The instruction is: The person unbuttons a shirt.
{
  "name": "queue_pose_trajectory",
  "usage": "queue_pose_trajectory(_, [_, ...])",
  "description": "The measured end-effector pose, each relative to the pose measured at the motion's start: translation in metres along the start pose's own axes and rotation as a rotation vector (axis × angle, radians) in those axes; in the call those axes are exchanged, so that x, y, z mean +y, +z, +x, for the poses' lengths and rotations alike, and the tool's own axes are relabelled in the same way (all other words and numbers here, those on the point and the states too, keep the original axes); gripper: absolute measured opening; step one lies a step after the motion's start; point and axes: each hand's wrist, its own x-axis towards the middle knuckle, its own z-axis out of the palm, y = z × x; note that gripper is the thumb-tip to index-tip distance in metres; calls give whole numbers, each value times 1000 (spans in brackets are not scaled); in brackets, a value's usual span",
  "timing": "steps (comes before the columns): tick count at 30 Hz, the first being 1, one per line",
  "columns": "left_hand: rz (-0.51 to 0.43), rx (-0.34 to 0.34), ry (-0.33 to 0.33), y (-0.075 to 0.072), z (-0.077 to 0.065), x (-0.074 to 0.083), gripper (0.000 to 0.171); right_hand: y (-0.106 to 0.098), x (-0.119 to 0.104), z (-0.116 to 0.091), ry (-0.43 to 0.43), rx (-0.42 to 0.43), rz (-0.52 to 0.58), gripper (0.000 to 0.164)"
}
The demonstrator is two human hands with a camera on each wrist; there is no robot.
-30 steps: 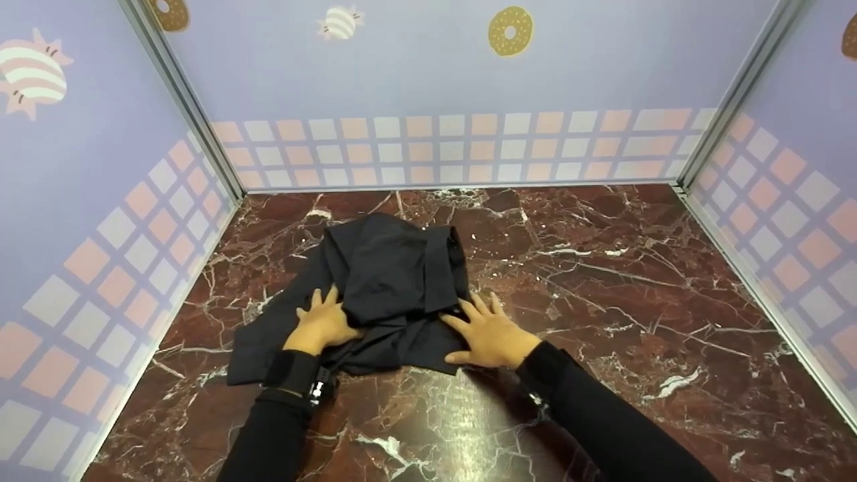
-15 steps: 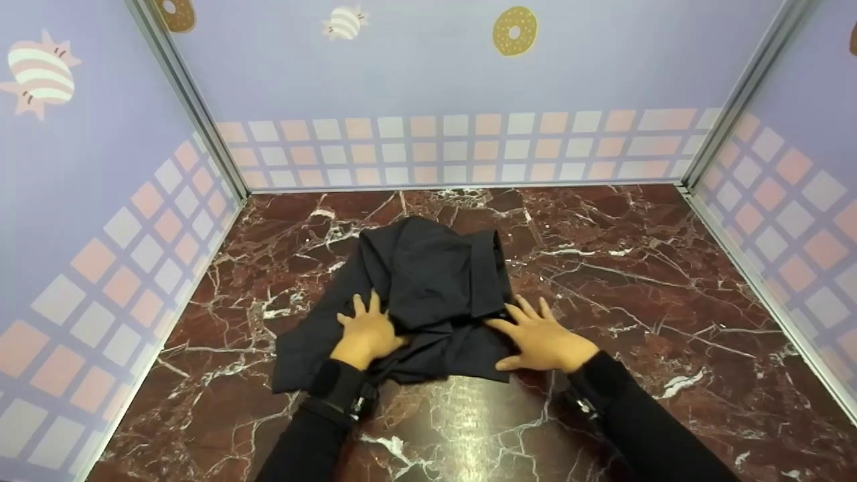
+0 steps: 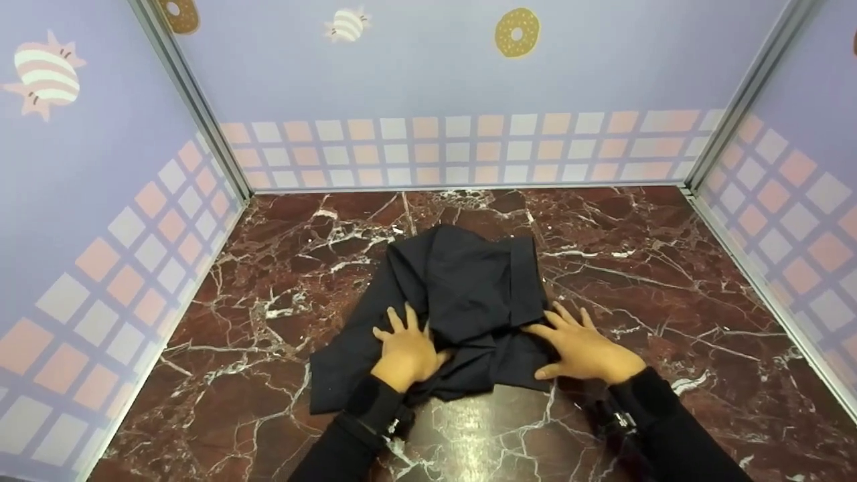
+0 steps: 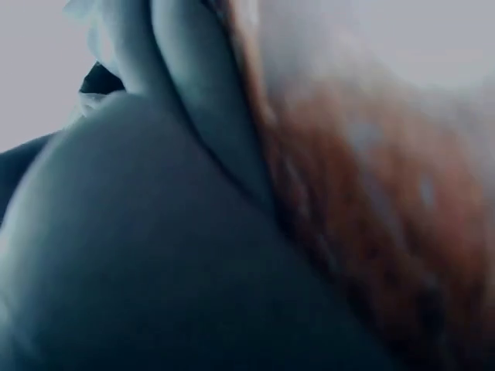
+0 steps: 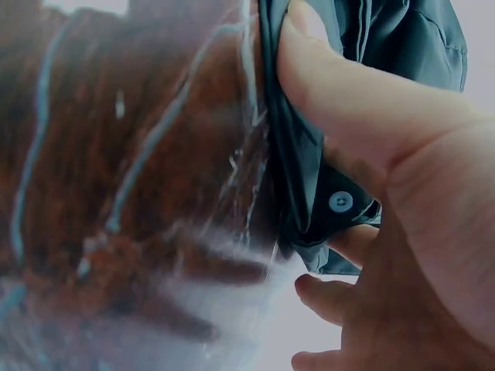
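While the head view looks down, a black cloth [image 3: 469, 288] lies in a folded heap on the shiny red stone table [image 3: 669, 288]. The left hand [image 3: 408, 351] rests flat on it near the left side, fingers spread wide and not curled around anything. The right hand [image 3: 582, 348] is spread too, its fingers and thumb touching the right edge of the cloth. Purple walls [image 3: 415, 60] with pink and white squares stand around the table.

The left wrist view is blurry: a big dim shape is on the left and the red table is on the right. You cannot tell the hand's grip from it.

The right wrist view shows the thumb [image 5: 332, 85] against the cloth, fingers apart, and a small round button [image 5: 340, 202] near them.
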Motion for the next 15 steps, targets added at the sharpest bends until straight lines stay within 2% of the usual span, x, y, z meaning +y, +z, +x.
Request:
queue_pose_trajectory(3, [-81, 64, 41, -16, -8, -6, 93, -1, -2, 0, 10, 12, -12, 85])
queue_pose_trajectory(7, [-97, 294, 73, -49, -25, -4, 104, 0, -3, 0, 15, 14, -11, 86])
queue_pose_trajectory(8, [-83, 359, 87, -55, -29, 0, 105, 0, -3, 0, 16, 13, -10, 86])
queue_pose_trajectory(10, [-79, 442, 134, -63, -34, 12, 105, 1, -3, 0, 20, 15, -13, 86])
queue_pose_trajectory(13, [-63, 470, 241, -62, -31, 31, 106, 2, -2, 0, 28, 28, -16, 86])
queue_pose_trajectory(15, [-15, 440, 296, -54, -22, 40, 110, 2, -3, 1, 33, 46, -13, 88])
